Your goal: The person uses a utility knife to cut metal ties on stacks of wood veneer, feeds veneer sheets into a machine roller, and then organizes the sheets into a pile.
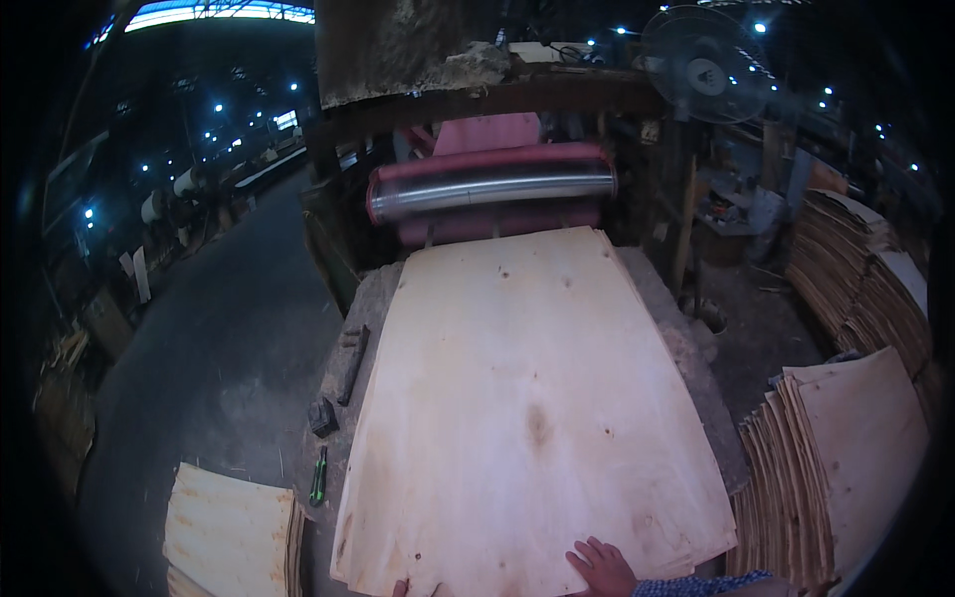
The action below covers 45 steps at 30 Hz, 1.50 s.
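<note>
A large pale wood veneer sheet (517, 398) lies on the machine's feed table, its far edge close to the rollers. Beneath it, further sheet edges show along the sides. My right hand (604, 569) rests flat on the near edge of the sheet, fingers spread, with a blue patterned sleeve behind it. Of my left hand (400, 589) only a fingertip or thumb shows, at the near left edge of the sheet. The rest of that hand is cut off by the picture's lower border. Ahead stands a shiny metal roller (497, 187) between pinkish-red rollers.
On the table's left ledge (373, 298) lie a green-and-black utility knife (318, 478), a dark block (322, 416) and a dark bar (353, 363). Veneer stacks stand at the lower left (229, 527) and right (856, 438). A fan (707, 76) is at the upper right.
</note>
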Tool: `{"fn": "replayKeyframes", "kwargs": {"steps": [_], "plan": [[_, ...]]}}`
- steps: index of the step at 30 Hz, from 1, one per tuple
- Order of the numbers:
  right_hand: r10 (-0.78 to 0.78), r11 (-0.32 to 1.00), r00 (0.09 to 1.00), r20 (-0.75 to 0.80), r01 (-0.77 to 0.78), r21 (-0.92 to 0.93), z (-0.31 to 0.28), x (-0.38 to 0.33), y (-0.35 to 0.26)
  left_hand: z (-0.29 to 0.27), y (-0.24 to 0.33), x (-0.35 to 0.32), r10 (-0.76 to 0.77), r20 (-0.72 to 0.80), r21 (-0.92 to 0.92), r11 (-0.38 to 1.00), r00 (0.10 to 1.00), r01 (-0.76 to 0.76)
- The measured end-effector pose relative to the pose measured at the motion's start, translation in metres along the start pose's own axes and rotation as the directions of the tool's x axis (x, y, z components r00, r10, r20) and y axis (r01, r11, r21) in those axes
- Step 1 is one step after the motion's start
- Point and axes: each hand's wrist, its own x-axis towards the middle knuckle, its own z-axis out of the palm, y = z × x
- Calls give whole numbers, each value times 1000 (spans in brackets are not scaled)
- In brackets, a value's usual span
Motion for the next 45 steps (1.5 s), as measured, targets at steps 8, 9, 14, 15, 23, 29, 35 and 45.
{"fn": "replayKeyframes", "kwargs": {"steps": [8,9,14,15,23,29,35,45], "plan": [[-4,1000,1000,-21,4,7,0,-3,-1,32,11,-24,-2,-37,-59,998,999,0],[-2,1000,1000,-19,2,8,0,-3,-1,45,15,-33,-2,-95,-87,996,995,-7],[-4,1000,1000,-21,5,17,3,-3,-3,-13,-11,14,66,-24,47,997,998,-65],[-6,1000,1000,-17,7,18,2,-3,-4,-29,-19,26,79,7,84,993,997,-79],[3,1000,1000,-9,-3,5,4,-5,-2,-30,-22,30,-8,-42,81,997,999,12],[13,1000,1000,-1,-13,9,6,-4,-3,0,-3,3,-15,-79,61,998,997,19],[32,999,999,12,-32,6,4,-5,-3,30,9,-22,-12,-163,17,1000,987,15],[29,1000,1000,8,-29,4,5,-5,-4,11,-1,-10,52,-107,87,995,993,-42]]}}
